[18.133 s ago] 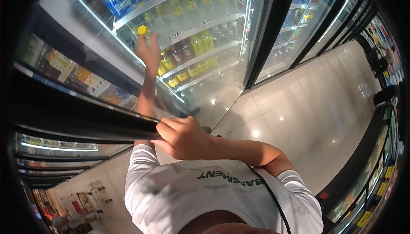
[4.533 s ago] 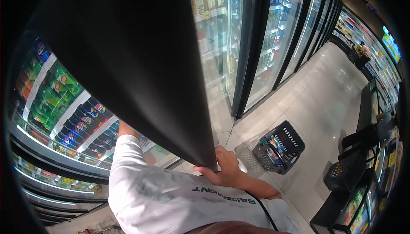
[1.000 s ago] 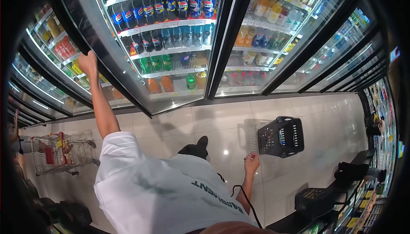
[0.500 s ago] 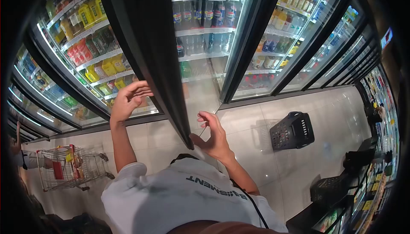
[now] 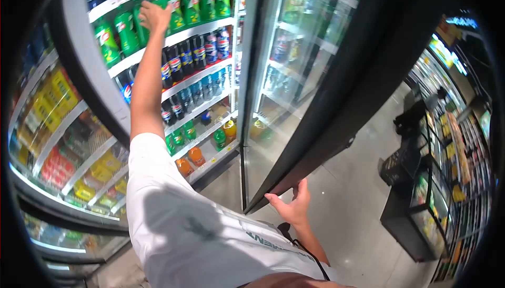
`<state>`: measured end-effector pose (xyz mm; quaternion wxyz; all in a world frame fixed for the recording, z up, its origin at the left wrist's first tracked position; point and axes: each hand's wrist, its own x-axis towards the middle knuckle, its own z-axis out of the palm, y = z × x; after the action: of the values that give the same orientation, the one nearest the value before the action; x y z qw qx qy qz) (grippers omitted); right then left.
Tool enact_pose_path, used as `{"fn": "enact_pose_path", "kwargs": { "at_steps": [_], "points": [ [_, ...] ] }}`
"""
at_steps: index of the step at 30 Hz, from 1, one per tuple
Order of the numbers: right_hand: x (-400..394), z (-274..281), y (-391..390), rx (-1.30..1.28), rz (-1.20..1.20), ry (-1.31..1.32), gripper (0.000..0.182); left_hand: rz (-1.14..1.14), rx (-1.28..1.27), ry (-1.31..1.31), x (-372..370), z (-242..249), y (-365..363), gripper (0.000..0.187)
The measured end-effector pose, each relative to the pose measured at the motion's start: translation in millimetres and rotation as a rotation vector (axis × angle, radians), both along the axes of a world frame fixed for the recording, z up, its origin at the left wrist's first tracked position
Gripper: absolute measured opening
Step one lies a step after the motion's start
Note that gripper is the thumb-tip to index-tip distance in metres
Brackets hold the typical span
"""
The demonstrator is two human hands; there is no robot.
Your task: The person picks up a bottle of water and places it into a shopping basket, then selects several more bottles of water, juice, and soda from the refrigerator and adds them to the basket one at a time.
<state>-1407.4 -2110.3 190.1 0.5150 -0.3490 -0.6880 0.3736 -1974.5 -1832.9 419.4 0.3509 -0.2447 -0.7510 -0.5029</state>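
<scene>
My left hand [image 5: 155, 17] reaches into the open drinks fridge, at the shelf of green 7UP bottles [image 5: 191, 5]. Its fingers are part-bent and apart, in front of one bottle; whether they touch it is hard to see. Down at the right, my right hand [image 5: 294, 204] holds the edge of the glass fridge door [image 5: 315, 135], thumb on one side and fingers on the other. Under the green row stand dark Pepsi bottles [image 5: 187, 56], with clear bottles [image 5: 202, 89] on the shelf below.
A closed fridge section with yellow drink packs [image 5: 58, 91] is at my left. Across the tiled floor [image 5: 357, 204] on the right stand a black basket [image 5: 397, 164], a dark display case [image 5: 410, 219] and stocked shelves [image 5: 468, 167].
The fridge door has swung wide open to the right, with my right hand at its edge. My left hand has moved up and inside to the green bottles. The view has turned.
</scene>
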Motion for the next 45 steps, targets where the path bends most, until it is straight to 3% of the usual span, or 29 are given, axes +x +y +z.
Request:
{"fn": "enact_pose_path", "kwargs": {
  "at_steps": [5,8,10,12,14,17,20,21,22,23,24,25,28,30,33,38,39,42,44,45],
  "points": [
    [-16,4,-6,0.034,-0.034,-0.047,0.065,0.072,-0.215,0.029,-30,4,27,0.079],
    [-30,7,-8,0.068,-0.017,-0.070,0.063,0.063,-0.194,0.059,-19,8,13,0.074],
    [-39,8,-11,0.098,0.009,-0.092,0.064,-0.245,0.070,0.115,-16,-9,10,0.069],
    [-49,10,-9,0.137,0.035,-0.125,0.065,-0.274,0.210,0.402,6,-31,-10,0.065],
    [-65,15,-11,0.112,0.132,-0.107,0.067,-0.480,0.223,0.465,32,-48,-50,0.067],
    [-89,17,-7,0.172,0.229,-0.114,0.069,-0.295,0.344,0.430,85,-66,-140,0.073],
    [-120,18,-7,0.229,0.262,-0.138,0.067,-0.265,0.437,0.131,132,-91,-252,0.064],
    [-128,20,-7,0.202,0.289,-0.165,0.065,-0.495,0.619,0.042,144,-104,-281,0.053],
    [-134,15,-5,0.225,0.340,-0.192,0.060,-0.520,0.666,-0.029,154,-118,-310,0.048],
    [-138,12,-2,0.216,0.428,-0.180,0.055,-0.701,0.798,-0.188,156,-135,-339,0.051],
    [-142,10,2,0.209,0.514,-0.162,0.049,-0.564,0.650,-0.274,162,-143,-372,0.056],
    [-144,10,6,0.190,0.627,-0.040,0.041,-0.698,0.654,-0.301,161,-157,-400,0.051],
    [-147,-15,23,0.320,0.655,-0.065,0.041,-0.652,0.502,-0.292,164,-191,-468,0.054],
    [-138,-16,37,0.171,0.742,-0.084,0.040,-0.582,0.419,-0.297,177,-208,-492,0.061],
    [-118,-20,61,0.016,0.824,-0.050,0.042,-0.773,0.339,-0.337,222,-212,-470,0.082],
    [-45,-12,124,-0.342,0.966,-0.098,0.061,-1.061,-0.100,-0.596,337,-201,-330,0.115],
    [-22,-12,143,-0.329,0.942,-0.101,0.055,-1.131,-0.217,-0.632,362,-206,-298,0.115],
    [47,-46,196,-0.460,0.831,-0.019,0.058,-1.271,-0.725,-0.465,446,-220,-199,0.113],
    [108,-65,231,-0.310,0.602,-0.009,0.044,-1.368,-0.825,-0.427,497,-241,-141,0.113],
    [140,-66,245,-0.306,0.481,-0.123,0.042,-1.448,-0.869,-0.393,521,-247,-111,0.114]
  ]
}}
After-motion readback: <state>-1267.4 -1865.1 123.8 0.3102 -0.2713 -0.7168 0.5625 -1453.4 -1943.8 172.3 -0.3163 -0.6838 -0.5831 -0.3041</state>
